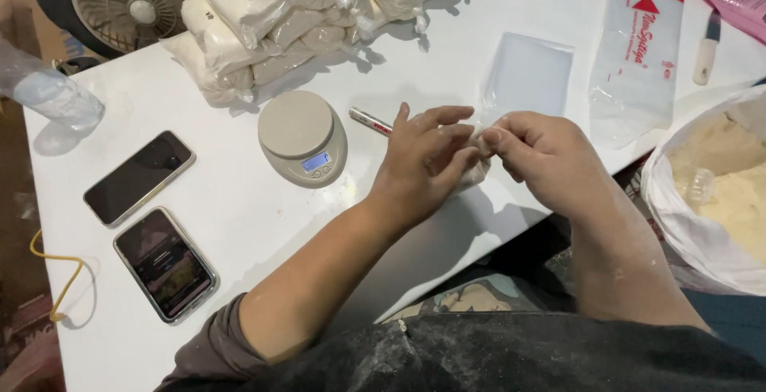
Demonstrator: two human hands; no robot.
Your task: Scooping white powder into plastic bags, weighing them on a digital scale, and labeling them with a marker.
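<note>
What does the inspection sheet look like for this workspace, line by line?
Surface: white table, lightly dusted.
Job's things: small clear bag pinched between both hands; filled bags stacked at the back; digital scale; sack of pale powder.
Clutter: two phones, marker, water bottle, knife, empty bags.
Grippers: left hand and right hand meeting at the bag.
Cables: yellow cord at the table edge.
Surroundings: fan.

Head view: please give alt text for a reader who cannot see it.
Left hand and right hand meet over a white table, pinching a small clear plastic bag. A kitchen scale, two phones, stacked filled bags and an open sack of flour surround them.
</note>
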